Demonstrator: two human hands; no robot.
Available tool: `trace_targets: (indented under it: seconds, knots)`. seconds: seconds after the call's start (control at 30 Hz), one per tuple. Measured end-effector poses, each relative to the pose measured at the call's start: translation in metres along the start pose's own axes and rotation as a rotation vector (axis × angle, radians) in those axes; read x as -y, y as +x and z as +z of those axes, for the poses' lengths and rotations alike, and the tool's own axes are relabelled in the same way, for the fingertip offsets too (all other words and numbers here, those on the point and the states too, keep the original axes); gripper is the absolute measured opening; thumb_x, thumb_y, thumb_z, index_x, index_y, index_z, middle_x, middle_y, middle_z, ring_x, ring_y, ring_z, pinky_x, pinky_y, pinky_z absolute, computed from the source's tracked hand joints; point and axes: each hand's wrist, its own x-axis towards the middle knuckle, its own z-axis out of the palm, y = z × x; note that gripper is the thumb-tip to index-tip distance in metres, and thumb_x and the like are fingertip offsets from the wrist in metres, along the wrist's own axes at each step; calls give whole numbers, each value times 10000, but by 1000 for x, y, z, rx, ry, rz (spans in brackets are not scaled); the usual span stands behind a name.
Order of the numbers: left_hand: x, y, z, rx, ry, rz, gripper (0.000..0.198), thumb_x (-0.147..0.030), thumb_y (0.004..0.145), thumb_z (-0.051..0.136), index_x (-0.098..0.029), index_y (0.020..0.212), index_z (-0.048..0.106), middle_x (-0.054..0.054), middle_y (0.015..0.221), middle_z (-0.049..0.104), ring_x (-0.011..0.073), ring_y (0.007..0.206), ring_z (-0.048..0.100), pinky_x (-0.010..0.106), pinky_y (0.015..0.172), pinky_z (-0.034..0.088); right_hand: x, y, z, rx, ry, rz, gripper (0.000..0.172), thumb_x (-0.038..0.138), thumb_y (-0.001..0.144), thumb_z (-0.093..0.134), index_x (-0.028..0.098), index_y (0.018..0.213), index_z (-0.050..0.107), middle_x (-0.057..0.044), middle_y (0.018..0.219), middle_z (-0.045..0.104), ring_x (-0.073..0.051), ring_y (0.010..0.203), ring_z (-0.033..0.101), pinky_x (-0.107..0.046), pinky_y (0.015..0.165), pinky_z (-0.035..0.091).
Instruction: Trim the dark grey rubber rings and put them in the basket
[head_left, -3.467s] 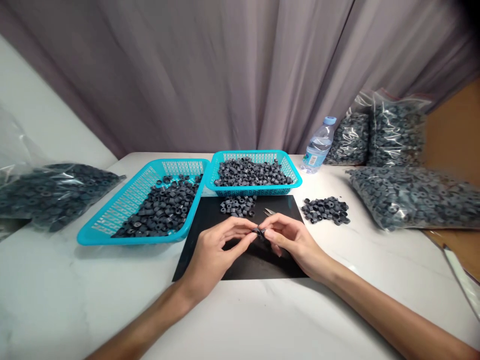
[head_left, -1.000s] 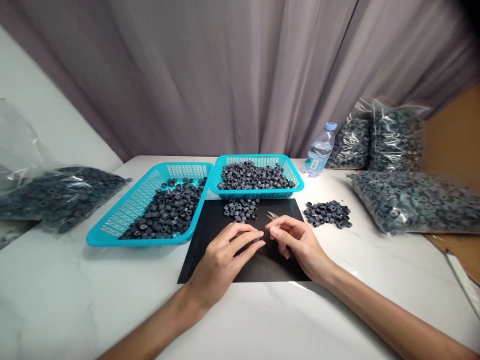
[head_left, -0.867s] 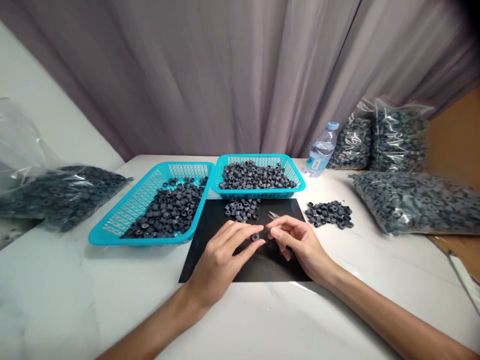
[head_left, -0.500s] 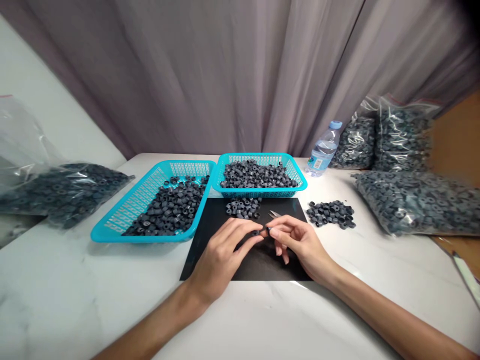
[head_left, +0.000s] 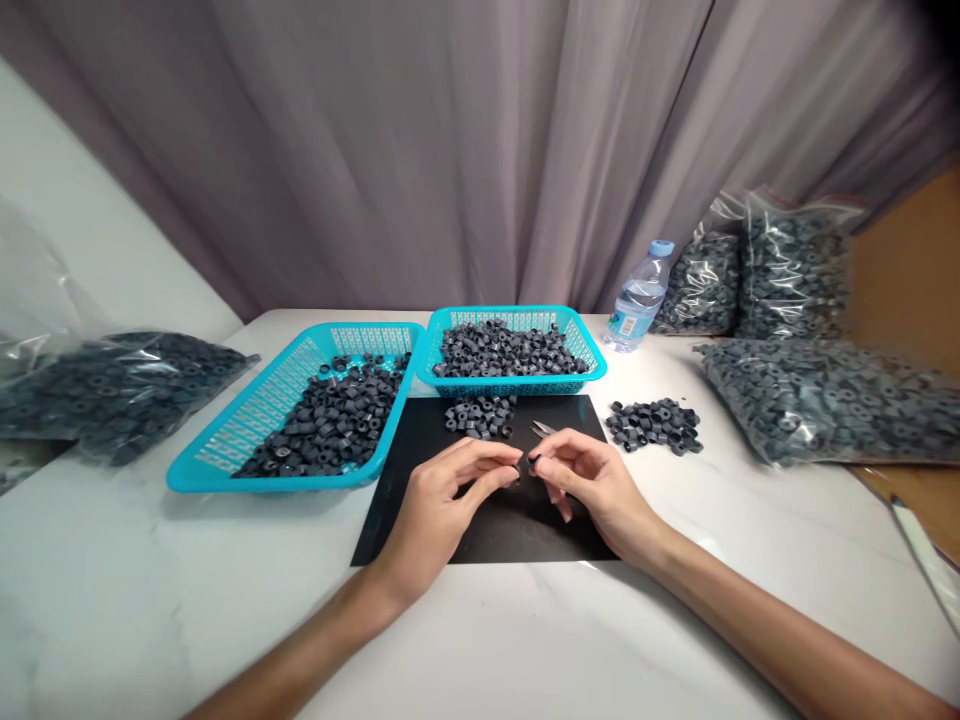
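Above the black mat (head_left: 480,540), both hands meet with their fingertips close together but apart. My left hand (head_left: 439,510) pinches a small dark ring (head_left: 516,475) between thumb and forefinger. Another small dark ring-like piece (head_left: 533,461) is held in the fingertips of my right hand (head_left: 592,480), its other fingers loosely curled. Pointed metal tips (head_left: 541,429) like those of small scissors show behind the right hand; the rest is hidden, and I cannot tell whether the hand holds them. A small heap of dark ring pieces (head_left: 480,416) lies on the mat's far part.
Two turquoise baskets, one left (head_left: 199,478) and one behind the mat (head_left: 517,380), hold many dark pieces. To the right lies a loose pile (head_left: 654,426). A water bottle (head_left: 637,300), filled clear bags (head_left: 825,400) and a left-hand bag (head_left: 150,385) stand around the white table.
My left thumb and forefinger have closed on the small ring, which sat between more widely parted fingers. The right hand keeps its hold. The whole view has shifted slightly.
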Motion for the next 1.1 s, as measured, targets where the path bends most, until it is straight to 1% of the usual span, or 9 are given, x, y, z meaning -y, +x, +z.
trace_targets:
  seconds: [0.13, 0.2, 0.3, 0.37, 0.53, 0.73, 0.83, 0.93, 1.1]
  knots:
    - [2, 1, 1, 9, -7, -10, 128, -273, 940, 683, -247, 1009, 787, 3, 943, 718, 141, 875, 725, 228, 840, 577, 0, -1, -1, 0, -5, 14, 232, 392, 814, 820, 208, 922, 728, 37, 610, 584, -95, 518, 503, -183, 422, 440]
    - [3, 1, 2, 14, -62, -35, 125, -276, 909, 721, -245, 1016, 778, 6, 997, 720, 151, 919, 732, 233, 866, 585, 1, -1, 0, -12, -24, 13, 238, 392, 802, 829, 207, 920, 738, 35, 605, 590, -92, 513, 497, -184, 423, 438]
    - [3, 0, 3, 26, -108, -64, 200, -273, 839, 797, -235, 1029, 749, 4, 1051, 719, 163, 942, 740, 247, 894, 596, 1, -1, 0, -36, -55, 16, 256, 390, 779, 847, 204, 931, 760, 27, 609, 597, -98, 532, 517, -179, 421, 434]
    - [3, -1, 3, 21, -74, -50, 208, -262, 831, 804, -228, 1024, 734, 1, 1034, 719, 154, 917, 740, 245, 892, 596, 2, -1, 1, -40, -74, 15, 270, 396, 765, 855, 203, 940, 780, 18, 622, 605, -104, 548, 537, -178, 417, 430]
    - [2, -1, 4, -33, 43, 9, 123, -231, 876, 749, -202, 990, 711, 4, 961, 711, 143, 863, 738, 239, 836, 597, 4, -4, 3, -38, -121, 34, 323, 414, 741, 860, 201, 980, 818, 8, 600, 613, -106, 520, 530, -195, 407, 432]
    - [6, 0, 2, -20, 153, 74, 124, -231, 890, 729, -208, 1010, 706, 18, 988, 701, 152, 853, 729, 274, 833, 603, 5, -6, 3, -23, -162, 42, 305, 397, 788, 831, 217, 1034, 828, 9, 596, 620, -86, 490, 491, -197, 418, 422]
    - [8, 0, 1, -23, 176, 84, 128, -255, 897, 724, -206, 1014, 706, 27, 987, 704, 160, 850, 722, 290, 834, 607, 3, -6, 3, -18, -162, 32, 305, 414, 800, 820, 229, 1042, 828, -4, 645, 631, -106, 545, 527, -200, 426, 427]
    - [8, 0, 1, -26, 182, 85, 123, -264, 901, 722, -204, 1007, 709, 25, 967, 706, 157, 843, 720, 285, 828, 604, 3, -5, 2, -20, -173, 15, 289, 430, 822, 796, 238, 1034, 830, -15, 696, 645, -112, 567, 529, -207, 434, 425]
    - [7, 1, 2, -5, 173, 80, 101, -252, 901, 721, -205, 988, 704, 17, 952, 717, 157, 841, 725, 285, 833, 603, 3, -4, 2, -43, -193, 43, 305, 455, 810, 798, 212, 992, 822, -13, 652, 635, -117, 543, 501, -222, 438, 413]
